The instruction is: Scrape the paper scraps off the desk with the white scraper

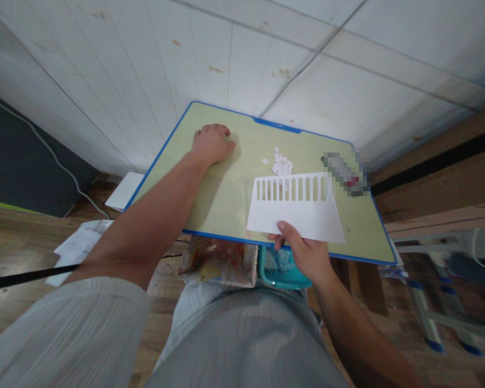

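My right hand (307,253) grips the near edge of a white sheet (295,215), thumb on top and fingers underneath. A row of narrow, upright slots runs along the sheet's far side, and the table shows through them. Just beyond the slots lies a small heap of white paper scraps (282,163), partly covered by the sheet. My left hand (212,143) rests on the far left of the table, its fingers loosely bent and its thumb apart. Nothing shows in it.
The yellow-green table (222,199) has a blue rim and stands against a white panelled wall (210,43). A pixelated grey object (345,172) lies at its right. Below the near edge are a teal basket (285,277) and a patterned bag (226,264).
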Demonstrator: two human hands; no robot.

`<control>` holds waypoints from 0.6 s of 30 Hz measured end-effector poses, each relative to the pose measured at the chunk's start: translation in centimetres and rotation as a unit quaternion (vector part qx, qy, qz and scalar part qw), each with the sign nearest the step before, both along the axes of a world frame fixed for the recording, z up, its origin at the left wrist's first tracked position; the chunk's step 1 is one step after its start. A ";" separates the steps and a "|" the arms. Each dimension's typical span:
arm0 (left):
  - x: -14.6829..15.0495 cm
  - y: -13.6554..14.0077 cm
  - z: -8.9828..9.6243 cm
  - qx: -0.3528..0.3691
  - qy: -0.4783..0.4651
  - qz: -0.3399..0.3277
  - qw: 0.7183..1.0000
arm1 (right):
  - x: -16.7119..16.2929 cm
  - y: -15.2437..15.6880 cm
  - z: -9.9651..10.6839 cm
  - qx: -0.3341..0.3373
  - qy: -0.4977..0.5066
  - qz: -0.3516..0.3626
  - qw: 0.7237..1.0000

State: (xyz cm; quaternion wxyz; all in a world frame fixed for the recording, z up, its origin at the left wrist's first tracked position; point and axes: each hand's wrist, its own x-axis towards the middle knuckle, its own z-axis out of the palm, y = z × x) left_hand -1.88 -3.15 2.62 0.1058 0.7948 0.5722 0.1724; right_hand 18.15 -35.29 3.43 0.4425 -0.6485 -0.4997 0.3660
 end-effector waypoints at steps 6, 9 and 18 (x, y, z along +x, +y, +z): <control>-0.1 -0.3 0.4 -0.008 0.007 -0.002 1.000 | 0.0 0.0 -0.4 0.007 0.011 -0.022 1.000; -0.1 -0.7 0.9 -0.015 0.020 -0.007 1.000 | 0.2 0.0 -0.2 0.002 0.013 -0.023 1.000; -0.1 0.2 0.2 -0.002 0.005 -0.003 1.000 | 0.3 -0.1 -0.2 0.009 0.020 -0.007 1.000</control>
